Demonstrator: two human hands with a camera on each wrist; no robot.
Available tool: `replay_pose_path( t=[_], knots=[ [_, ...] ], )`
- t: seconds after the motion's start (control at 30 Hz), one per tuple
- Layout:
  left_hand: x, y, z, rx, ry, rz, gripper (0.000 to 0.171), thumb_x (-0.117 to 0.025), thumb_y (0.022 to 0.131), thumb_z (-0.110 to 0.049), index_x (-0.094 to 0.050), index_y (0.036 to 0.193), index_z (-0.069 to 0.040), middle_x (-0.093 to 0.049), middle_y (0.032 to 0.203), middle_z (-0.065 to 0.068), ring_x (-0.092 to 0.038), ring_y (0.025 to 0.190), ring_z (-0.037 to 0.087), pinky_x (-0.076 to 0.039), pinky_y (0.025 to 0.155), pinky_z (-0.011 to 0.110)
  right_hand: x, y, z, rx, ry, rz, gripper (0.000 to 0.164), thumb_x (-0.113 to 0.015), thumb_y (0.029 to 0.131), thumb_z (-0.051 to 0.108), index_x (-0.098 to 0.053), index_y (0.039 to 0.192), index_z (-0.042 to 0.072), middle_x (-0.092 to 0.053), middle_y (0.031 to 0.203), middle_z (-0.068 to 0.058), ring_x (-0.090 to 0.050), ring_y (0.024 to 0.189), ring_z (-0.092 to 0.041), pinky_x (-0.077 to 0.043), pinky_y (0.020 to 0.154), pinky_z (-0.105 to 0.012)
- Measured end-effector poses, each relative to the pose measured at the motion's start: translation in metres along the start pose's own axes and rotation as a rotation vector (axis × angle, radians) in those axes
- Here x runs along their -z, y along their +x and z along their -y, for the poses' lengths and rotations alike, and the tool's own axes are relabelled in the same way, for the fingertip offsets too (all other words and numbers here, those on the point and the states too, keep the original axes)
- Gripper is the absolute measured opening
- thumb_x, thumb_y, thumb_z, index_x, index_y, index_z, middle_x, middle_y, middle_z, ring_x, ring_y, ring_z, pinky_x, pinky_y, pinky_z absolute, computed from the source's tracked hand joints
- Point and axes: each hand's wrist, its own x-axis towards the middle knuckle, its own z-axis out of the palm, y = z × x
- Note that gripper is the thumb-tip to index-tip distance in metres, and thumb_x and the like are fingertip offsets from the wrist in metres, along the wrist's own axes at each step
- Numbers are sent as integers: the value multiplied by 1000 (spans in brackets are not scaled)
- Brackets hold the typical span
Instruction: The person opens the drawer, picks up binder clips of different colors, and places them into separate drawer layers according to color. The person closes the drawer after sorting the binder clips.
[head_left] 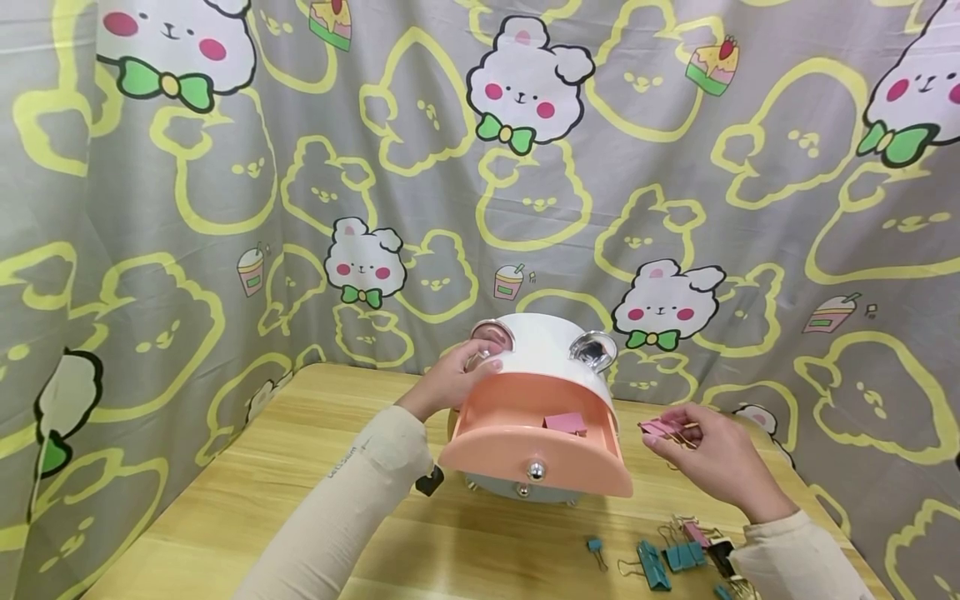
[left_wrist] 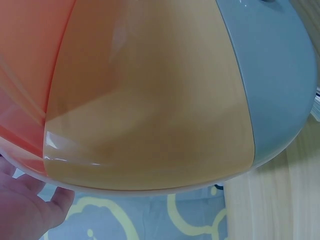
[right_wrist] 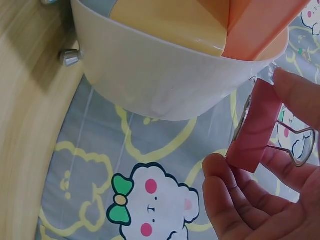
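A rounded white desktop drawer box (head_left: 543, 333) with silver ear-like knobs stands on the table. Its top coral drawer (head_left: 480, 446) is pulled out, and a pink binder clip (head_left: 564, 423) lies inside. My left hand (head_left: 453, 377) holds the box's upper left corner by the ear, with the thumb towards the front; the left wrist view shows fingertips at the white rim. To the right of the drawer, my right hand (head_left: 701, 446) pinches another pink binder clip (right_wrist: 254, 127) between thumb and fingers, its wire handles sticking out.
Several teal, black and pink binder clips (head_left: 684, 556) lie in a heap at the front right, partly under the right sleeve. A small teal clip (head_left: 595, 546) sits apart. Left of the box is a black clip (head_left: 430, 481). A patterned curtain (head_left: 427, 167) surrounds the wooden table (head_left: 315, 433).
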Motion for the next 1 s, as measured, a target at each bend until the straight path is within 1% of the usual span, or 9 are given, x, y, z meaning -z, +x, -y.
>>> replay_pose_path(
  t=[0.2, 0.43, 0.67, 1.0],
  knots=[
    [0, 0, 0, 3, 4, -3, 34, -59, 97, -29, -60, 125, -11, -53, 134, 12, -48, 123, 29, -40, 101, 48, 0, 1, 3, 23, -21, -25, 45, -78, 81, 42, -66, 105, 5, -66, 93, -5, -65, 80, -20, -49, 59, -32],
    [0, -1, 0, 6, -2, -3, 34, -59, 97, -30, -60, 126, -12, -52, 134, 12, -48, 122, 29, -40, 101, 49, 0, 1, 9, 38, -7, -51, 42, -78, 81, 40, -66, 104, 7, -66, 88, -3, -61, 74, -15, -46, 55, -29],
    [0, -1, -1, 12, 0, -1, 35, -59, 96, -31, -59, 126, -12, -52, 135, 11, -47, 124, 29, -40, 101, 49, 0, 0, 15, 69, -1, -74, 41, -80, 80, 37, -66, 103, 7, -66, 88, -2, -61, 74, -15, -46, 55, -27],
    [1, -1, 1, 15, -1, 2, 35, -59, 96, -33, -60, 126, -14, -53, 134, 11, -49, 121, 29, -42, 99, 48, 0, 2, 24, 116, -8, -90, 37, -80, 80, 37, -67, 100, 9, -66, 87, 0, -61, 75, -15, -46, 58, -29]
  ],
)
